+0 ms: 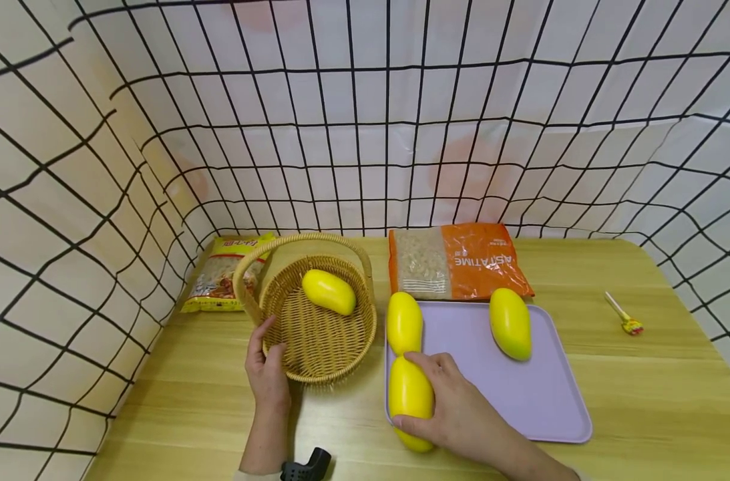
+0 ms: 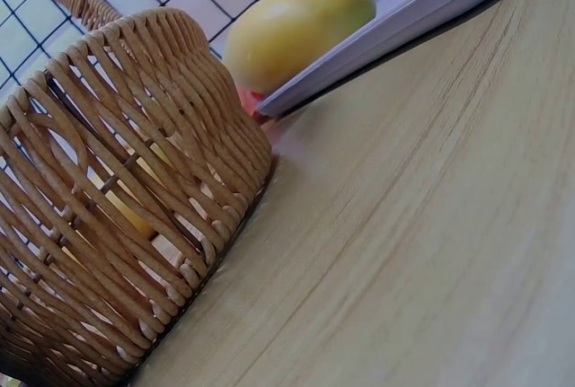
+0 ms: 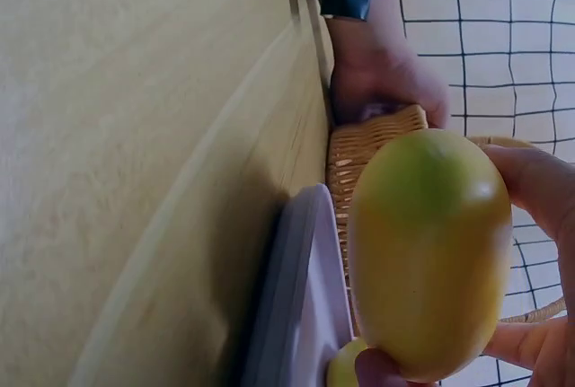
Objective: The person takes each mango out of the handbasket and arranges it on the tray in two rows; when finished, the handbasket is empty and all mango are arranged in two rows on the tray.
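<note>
My right hand (image 1: pixel 461 417) grips a yellow mango (image 1: pixel 411 397) between thumb and fingers, over the near left edge of a lilac tray (image 1: pixel 485 381). In the right wrist view this mango (image 3: pixel 431 252) shows a greenish end and hangs above the tray's rim. A second mango (image 1: pixel 404 321) lies just beyond it at the tray's left side, and another mango (image 1: pixel 511 325) is at the far right of the tray. My left hand (image 1: pixel 270 374) holds the near left rim of a round wicker basket (image 1: pixel 316 347). One mango (image 1: pixel 328 292) lies inside that basket.
Behind the tray lies an orange-and-clear food bag (image 1: pixel 461 262). A yellow food bag (image 1: pixel 223 274) stands left of the basket, partly behind its handle. A wrapped lollipop (image 1: pixel 624 314) is on the table at right. Grid-patterned white cloth (image 1: pixel 365 147) surrounds the table.
</note>
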`<state>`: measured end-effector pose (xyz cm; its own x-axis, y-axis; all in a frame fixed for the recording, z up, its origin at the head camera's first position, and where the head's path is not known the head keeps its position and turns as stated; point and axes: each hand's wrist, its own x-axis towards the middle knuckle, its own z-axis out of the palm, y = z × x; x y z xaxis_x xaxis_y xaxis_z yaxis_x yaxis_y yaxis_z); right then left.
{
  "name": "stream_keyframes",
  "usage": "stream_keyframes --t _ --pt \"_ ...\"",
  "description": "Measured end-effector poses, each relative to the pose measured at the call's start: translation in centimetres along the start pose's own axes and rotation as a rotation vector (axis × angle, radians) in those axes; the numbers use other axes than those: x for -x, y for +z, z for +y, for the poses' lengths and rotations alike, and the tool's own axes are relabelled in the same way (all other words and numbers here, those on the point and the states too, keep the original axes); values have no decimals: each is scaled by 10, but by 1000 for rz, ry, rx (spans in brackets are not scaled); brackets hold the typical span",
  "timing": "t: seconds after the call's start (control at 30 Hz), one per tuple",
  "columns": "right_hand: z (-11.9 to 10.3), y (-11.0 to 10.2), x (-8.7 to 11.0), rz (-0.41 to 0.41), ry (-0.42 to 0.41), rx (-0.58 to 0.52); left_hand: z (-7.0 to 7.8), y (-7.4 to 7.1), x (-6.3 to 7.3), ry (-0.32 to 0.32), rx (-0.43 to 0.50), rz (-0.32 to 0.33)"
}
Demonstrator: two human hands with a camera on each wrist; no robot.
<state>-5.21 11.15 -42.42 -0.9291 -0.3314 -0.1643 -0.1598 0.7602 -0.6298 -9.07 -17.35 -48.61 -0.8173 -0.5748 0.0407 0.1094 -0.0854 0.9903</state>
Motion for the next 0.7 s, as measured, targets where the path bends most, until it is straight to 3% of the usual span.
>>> stream_keyframes --t 0.7 --pt "1 11 -8 -35 45 5 -2 -2 -1 -28 -7 -14"
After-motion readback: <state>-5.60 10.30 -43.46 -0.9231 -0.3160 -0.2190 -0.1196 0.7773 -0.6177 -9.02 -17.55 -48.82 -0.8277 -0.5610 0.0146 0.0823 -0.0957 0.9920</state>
